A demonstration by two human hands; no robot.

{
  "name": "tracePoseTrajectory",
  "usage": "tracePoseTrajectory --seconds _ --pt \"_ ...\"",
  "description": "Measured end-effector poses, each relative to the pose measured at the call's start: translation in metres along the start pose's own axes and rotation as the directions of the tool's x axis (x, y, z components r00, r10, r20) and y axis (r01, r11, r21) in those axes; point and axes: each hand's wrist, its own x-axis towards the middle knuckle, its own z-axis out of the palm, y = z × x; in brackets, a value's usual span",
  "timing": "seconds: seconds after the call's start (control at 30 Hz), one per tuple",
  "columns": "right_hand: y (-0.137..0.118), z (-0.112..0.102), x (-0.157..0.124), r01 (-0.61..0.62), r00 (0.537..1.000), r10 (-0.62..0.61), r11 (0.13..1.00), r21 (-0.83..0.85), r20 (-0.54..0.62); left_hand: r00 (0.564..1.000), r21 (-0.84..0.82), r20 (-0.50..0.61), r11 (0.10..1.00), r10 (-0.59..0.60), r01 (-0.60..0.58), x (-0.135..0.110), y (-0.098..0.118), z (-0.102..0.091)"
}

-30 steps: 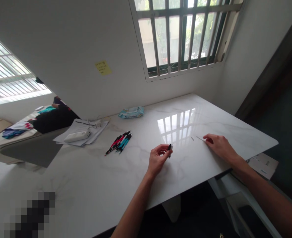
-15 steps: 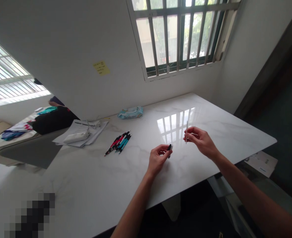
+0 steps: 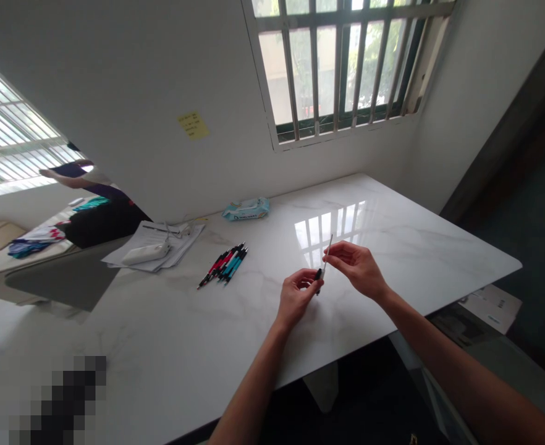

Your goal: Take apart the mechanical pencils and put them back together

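Note:
My left hand [image 3: 295, 299] is closed on a short black pen barrel [image 3: 318, 274] just above the white marbled table [image 3: 170, 346]. Between the thumb and fingertips of my right hand [image 3: 356, 267] is a thin, pale pen refill [image 3: 329, 245], tilted, its upper end sticking up past the fingers. Its lower end reaches the top of the barrel; whether it is inside, I cannot tell. Left of my hands lies a pile of pens [image 3: 223, 264], black, red and turquoise.
A light-blue packet of wipes [image 3: 246, 209] lies by the wall. Papers [image 3: 182, 244] with a white object [image 3: 146, 253] on top are at the left. A yellow note [image 3: 193, 125] sticks to the wall. A person's purple sleeve [image 3: 99, 191] shows at far left.
My right hand has moved left with the refill, bringing it to the barrel and tilting it. My left hand stays almost in place. At far left, the person's arm has come into view.

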Motion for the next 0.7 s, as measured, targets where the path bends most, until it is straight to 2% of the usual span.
tracePoseTrajectory --seconds 0.1,0.2,0.3,0.37,0.4,0.47,0.57,0.63,0.7 --pt "0.001 -0.001 0.000 0.004 1.000 -0.004 1.000 0.000 0.004 1.000 -0.014 -0.001 1.000 -0.006 0.006 0.000 0.001 0.001" --pt "0.000 -0.001 -0.002 -0.001 0.995 0.002 1.000 -0.006 0.095 1.000 -0.028 0.004 1.000 -0.004 0.004 0.001 0.001 0.002" --pt "-0.001 -0.006 -0.002 0.016 0.982 0.000 0.997 -0.082 0.188 1.000 -0.079 0.003 0.997 -0.014 0.015 0.001 0.000 0.002" --pt "0.003 -0.018 0.001 0.031 0.991 -0.007 0.984 -0.175 0.136 1.000 -0.133 -0.003 0.991 -0.018 0.018 0.001 0.001 0.002" --pt "0.006 -0.028 0.003 0.029 0.998 -0.014 0.970 -0.242 0.066 1.000 -0.160 -0.006 0.987 -0.016 0.015 0.000 0.002 0.002" --pt "0.016 -0.050 0.007 -0.007 0.998 -0.024 0.897 -0.442 -0.066 1.000 -0.199 -0.007 0.980 -0.006 0.005 0.000 0.004 0.002" --pt "0.033 -0.084 0.010 -0.110 0.993 0.041 0.666 -0.738 -0.111 1.000 -0.218 -0.013 0.976 -0.005 0.002 0.000 0.007 0.003" --pt "0.043 -0.098 0.009 -0.158 0.987 0.081 0.550 -0.820 -0.136 1.000 -0.216 -0.018 0.976 -0.023 0.019 0.001 0.007 0.004" --pt "0.051 -0.103 0.007 -0.179 0.984 0.103 0.505 -0.845 -0.146 0.999 -0.201 -0.014 0.978 -0.052 0.048 0.001 0.004 0.006"
